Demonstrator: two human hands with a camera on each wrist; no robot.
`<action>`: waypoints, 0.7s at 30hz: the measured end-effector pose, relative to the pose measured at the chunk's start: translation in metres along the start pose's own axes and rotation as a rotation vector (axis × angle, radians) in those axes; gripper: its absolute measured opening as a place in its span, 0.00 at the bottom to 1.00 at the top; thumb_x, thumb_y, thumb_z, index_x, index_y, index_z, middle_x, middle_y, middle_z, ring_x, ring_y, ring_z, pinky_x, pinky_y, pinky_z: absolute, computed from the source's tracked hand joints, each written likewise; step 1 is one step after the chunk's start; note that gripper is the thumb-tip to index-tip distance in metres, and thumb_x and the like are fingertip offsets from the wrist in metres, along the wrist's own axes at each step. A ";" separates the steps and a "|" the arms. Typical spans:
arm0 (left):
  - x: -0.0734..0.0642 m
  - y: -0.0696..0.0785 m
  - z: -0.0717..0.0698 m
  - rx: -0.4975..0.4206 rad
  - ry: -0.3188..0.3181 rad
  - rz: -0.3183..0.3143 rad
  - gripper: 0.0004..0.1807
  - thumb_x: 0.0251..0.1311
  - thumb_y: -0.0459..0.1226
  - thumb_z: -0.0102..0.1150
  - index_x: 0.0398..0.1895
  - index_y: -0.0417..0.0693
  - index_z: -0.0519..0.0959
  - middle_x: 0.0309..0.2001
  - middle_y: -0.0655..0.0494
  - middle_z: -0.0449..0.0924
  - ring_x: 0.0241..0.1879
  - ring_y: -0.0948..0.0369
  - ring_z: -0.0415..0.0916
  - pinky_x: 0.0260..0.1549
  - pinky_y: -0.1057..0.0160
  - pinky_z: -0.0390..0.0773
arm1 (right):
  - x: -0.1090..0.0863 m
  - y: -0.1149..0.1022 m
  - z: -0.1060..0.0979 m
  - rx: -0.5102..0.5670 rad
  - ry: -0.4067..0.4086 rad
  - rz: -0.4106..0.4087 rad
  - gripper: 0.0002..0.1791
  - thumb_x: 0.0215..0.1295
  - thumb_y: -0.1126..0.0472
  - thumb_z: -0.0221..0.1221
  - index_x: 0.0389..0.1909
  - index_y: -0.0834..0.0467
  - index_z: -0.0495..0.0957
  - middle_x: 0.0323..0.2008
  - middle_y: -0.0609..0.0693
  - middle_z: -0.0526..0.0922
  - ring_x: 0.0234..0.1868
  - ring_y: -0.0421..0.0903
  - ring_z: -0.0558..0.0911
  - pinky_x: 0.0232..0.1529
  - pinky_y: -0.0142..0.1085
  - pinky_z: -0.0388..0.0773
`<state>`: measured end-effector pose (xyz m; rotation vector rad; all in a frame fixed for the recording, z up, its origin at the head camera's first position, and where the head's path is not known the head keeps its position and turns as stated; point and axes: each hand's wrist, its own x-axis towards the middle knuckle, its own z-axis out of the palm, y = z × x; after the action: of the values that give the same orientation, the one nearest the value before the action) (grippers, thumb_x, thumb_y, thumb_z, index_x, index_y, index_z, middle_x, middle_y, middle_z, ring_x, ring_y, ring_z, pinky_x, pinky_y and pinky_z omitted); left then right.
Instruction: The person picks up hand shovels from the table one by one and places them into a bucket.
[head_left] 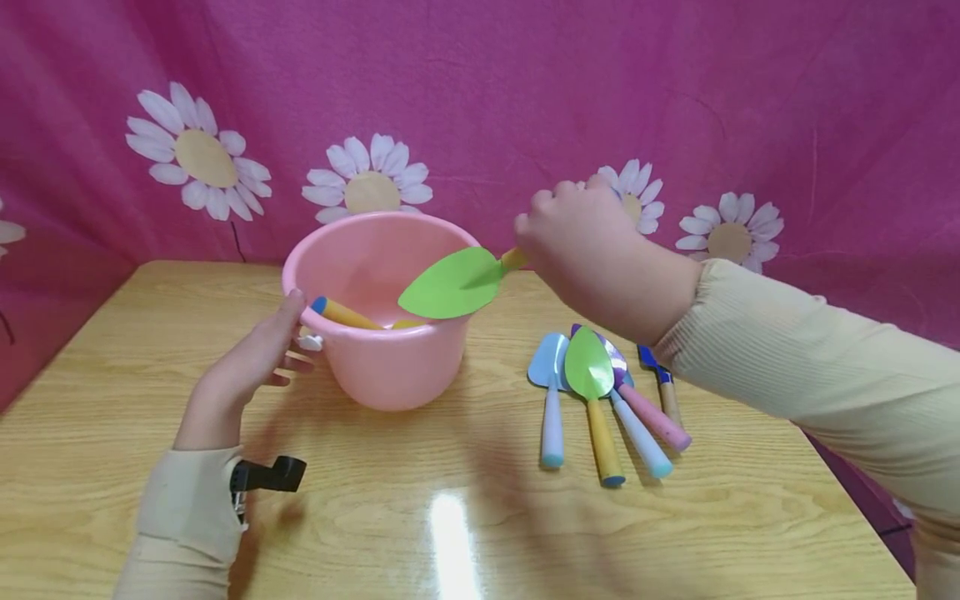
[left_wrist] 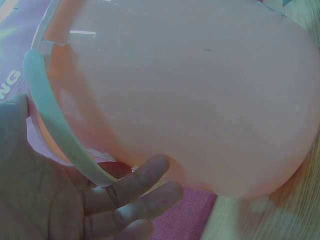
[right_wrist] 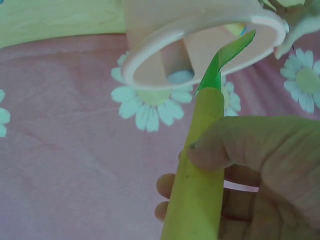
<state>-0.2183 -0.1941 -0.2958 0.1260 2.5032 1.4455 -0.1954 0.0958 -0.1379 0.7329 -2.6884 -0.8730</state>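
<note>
My right hand [head_left: 592, 242] grips the yellow handle of a green garden trowel [head_left: 453, 287], thumb along the handle in the right wrist view. The blade slants over the near right rim of a pink bucket [head_left: 397, 375]. My left hand [head_left: 251, 358] holds the bucket at its left rim, thumb at the edge and other fingers fairly straight below. In the left wrist view, the white bucket handle [left_wrist: 65, 125] crosses that hand. Inside the bucket lies a yellow tool handle [head_left: 345, 315] with a blue end; the right wrist view shows another handle end [right_wrist: 180, 76] there.
Several small garden tools lie right of the bucket: a light blue shovel [head_left: 552, 417], another green trowel [head_left: 591, 367], a pink-handled one [head_left: 656, 414] and a blue one with a wooden handle [head_left: 670, 400]. A pink flowered cloth [head_left: 480, 108] hangs behind the wooden table [head_left: 360, 517].
</note>
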 end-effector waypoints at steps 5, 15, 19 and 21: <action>0.000 0.000 0.000 0.006 -0.002 0.003 0.43 0.59 0.65 0.15 0.61 0.39 0.54 0.51 0.35 0.63 0.46 0.41 0.67 0.34 0.53 0.68 | 0.007 -0.012 0.000 -0.051 0.028 -0.045 0.09 0.49 0.66 0.61 0.34 0.62 0.78 0.26 0.55 0.74 0.28 0.51 0.74 0.31 0.43 0.72; -0.001 0.000 0.000 0.002 -0.003 0.004 0.43 0.59 0.64 0.15 0.62 0.40 0.53 0.51 0.35 0.63 0.45 0.42 0.68 0.34 0.53 0.68 | 0.013 -0.011 0.005 -0.113 0.086 -0.152 0.16 0.46 0.63 0.65 0.38 0.60 0.77 0.31 0.55 0.77 0.32 0.51 0.76 0.34 0.41 0.74; -0.001 0.000 0.001 0.006 0.007 0.008 0.42 0.59 0.64 0.15 0.61 0.40 0.54 0.51 0.35 0.63 0.45 0.42 0.68 0.33 0.54 0.68 | 0.021 -0.012 0.008 -0.135 0.075 -0.184 0.19 0.48 0.62 0.65 0.43 0.59 0.76 0.35 0.54 0.78 0.36 0.51 0.76 0.37 0.42 0.73; -0.001 -0.001 0.002 0.004 0.006 0.011 0.42 0.60 0.64 0.14 0.60 0.39 0.54 0.50 0.35 0.63 0.44 0.41 0.68 0.32 0.55 0.68 | 0.026 -0.014 0.010 -0.137 0.066 -0.188 0.18 0.50 0.62 0.64 0.45 0.57 0.76 0.36 0.54 0.78 0.37 0.51 0.76 0.37 0.42 0.72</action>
<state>-0.2170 -0.1932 -0.2970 0.1371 2.5142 1.4470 -0.2158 0.0768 -0.1529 0.9759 -2.5034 -1.0451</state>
